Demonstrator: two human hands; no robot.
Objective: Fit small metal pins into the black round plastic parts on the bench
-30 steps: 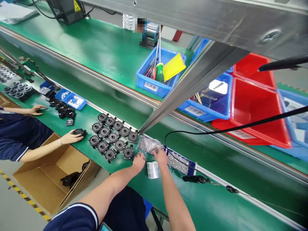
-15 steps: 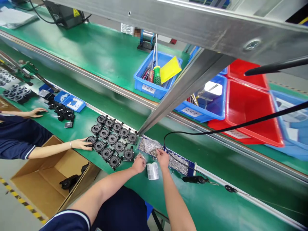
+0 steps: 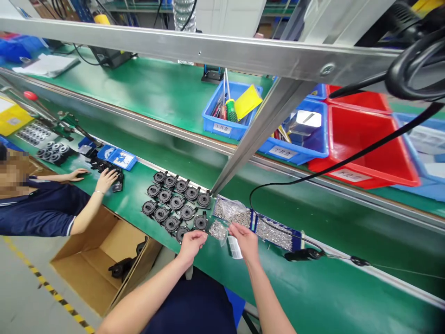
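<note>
My right hand is closed in a pinch on the edge of a small clear plastic bag of shiny metal pieces. My left hand is to the left of the bag, fingertips pressed together; what they hold, if anything, is too small to make out. Just beyond it, round black housings lie in rows on the green bench. A roll of silvery labels stands below the bag, partly behind my right hand. Blue trays of small screws lie beyond, another clear bag on the left one.
A co-worker's hand rests on black parts at the left. An open cardboard box stands below the bench edge. A black electric screwdriver with a cord lies at the right. A metal post and blue tool bin stand beyond.
My left hand has come away from the bag of metal pieces, and my right hand has moved from the screw tray to the bag's edge. The co-worker's hand has left the housings and moved back left.
</note>
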